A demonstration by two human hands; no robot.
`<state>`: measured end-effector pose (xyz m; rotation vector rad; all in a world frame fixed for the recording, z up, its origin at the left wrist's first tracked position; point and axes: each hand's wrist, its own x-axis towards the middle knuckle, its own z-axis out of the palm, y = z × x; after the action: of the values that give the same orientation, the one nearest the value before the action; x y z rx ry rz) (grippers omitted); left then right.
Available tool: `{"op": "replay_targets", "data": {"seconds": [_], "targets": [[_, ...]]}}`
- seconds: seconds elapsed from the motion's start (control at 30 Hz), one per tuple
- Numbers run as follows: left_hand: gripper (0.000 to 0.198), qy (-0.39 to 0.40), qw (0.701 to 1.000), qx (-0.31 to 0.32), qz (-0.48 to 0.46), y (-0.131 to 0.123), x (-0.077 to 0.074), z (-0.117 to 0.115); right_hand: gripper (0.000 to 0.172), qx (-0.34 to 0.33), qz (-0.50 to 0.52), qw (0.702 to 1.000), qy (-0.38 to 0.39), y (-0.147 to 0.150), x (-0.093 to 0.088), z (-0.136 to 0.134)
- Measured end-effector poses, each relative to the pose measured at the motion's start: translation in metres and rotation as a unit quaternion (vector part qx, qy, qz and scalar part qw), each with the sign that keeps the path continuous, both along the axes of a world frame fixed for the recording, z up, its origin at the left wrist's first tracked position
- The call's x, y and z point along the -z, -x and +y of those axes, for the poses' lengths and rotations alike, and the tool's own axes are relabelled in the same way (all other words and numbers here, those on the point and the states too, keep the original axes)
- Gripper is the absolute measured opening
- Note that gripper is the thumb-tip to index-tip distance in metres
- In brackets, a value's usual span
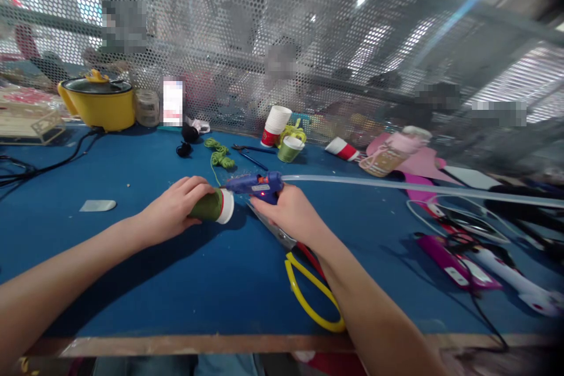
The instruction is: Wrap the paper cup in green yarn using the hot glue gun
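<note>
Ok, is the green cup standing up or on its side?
On its side: the green cup lies horizontal in the left hand, its white end facing the glue gun.

head: worn on person | faces forward-down | close over blue table [132,282]

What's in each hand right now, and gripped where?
Left hand grips the green-wrapped cup around its body; the cup lies sideways. Right hand holds the blue glue gun by its handle, nozzle toward the cup's white end.
</note>
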<state>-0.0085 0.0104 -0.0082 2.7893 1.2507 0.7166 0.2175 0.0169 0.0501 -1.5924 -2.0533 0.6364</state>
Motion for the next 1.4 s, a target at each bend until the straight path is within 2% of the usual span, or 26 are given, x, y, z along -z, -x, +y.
{"op": "replay_targets", "data": {"seconds": [0.17, 0.27, 0.47, 0.67, 0.77, 0.87, 0.97, 1.03, 1.13, 1.27, 1.4], "targets": [[0.049, 0.016, 1.0, 0.002, -0.004, 0.001, 0.0, 0.0, 0.016, 0.021, 0.101, 0.994, 0.044, -0.006, 0.006, 0.011], [0.052, 0.028, 1.0, -0.004, -0.013, 0.001, -0.001, 0.001, 0.019, 0.032, 0.154, 0.987, 0.035, -0.016, 0.015, 0.027], [0.049, 0.03, 0.999, -0.008, -0.02, 0.003, -0.002, 0.003, 0.025, 0.088, 0.064, 0.993, 0.034, -0.029, 0.034, 0.061], [0.043, -0.006, 0.999, 0.014, -0.04, 0.004, -0.004, 0.002, 0.031, 0.11, -0.003, 0.993, 0.032, -0.03, 0.052, 0.078], [0.041, -0.031, 0.998, 0.029, -0.053, 0.002, -0.005, 0.001, 0.032, 0.114, -0.047, 0.992, 0.0, -0.029, 0.051, 0.08], [0.041, -0.054, 0.996, 0.042, -0.056, 0.001, -0.005, 0.0, 0.026, 0.111, -0.075, 0.99, -0.042, -0.022, 0.041, 0.075], [0.041, -0.069, 0.995, 0.048, -0.061, 0.0, -0.005, -0.004, 0.034, 0.046, -0.052, 0.997, -0.03, -0.009, 0.027, 0.062], [0.042, -0.08, 0.994, 0.06, -0.054, -0.002, -0.006, -0.008, 0.046, -0.049, 0.038, 0.997, 0.038, 0.002, 0.018, 0.051], [0.044, -0.096, 0.991, 0.087, -0.025, -0.004, -0.007, -0.012, 0.058, -0.138, 0.132, 0.97, 0.15, 0.015, 0.01, 0.036], [0.044, -0.102, 0.989, 0.104, 0.002, -0.007, -0.008, -0.013, 0.059, -0.193, 0.207, 0.925, 0.254, 0.022, 0.005, 0.029], [0.041, -0.123, 0.986, 0.111, 0.009, -0.007, -0.007, -0.012, 0.058, -0.189, 0.251, 0.907, 0.28, 0.025, 0.003, 0.028]]}}
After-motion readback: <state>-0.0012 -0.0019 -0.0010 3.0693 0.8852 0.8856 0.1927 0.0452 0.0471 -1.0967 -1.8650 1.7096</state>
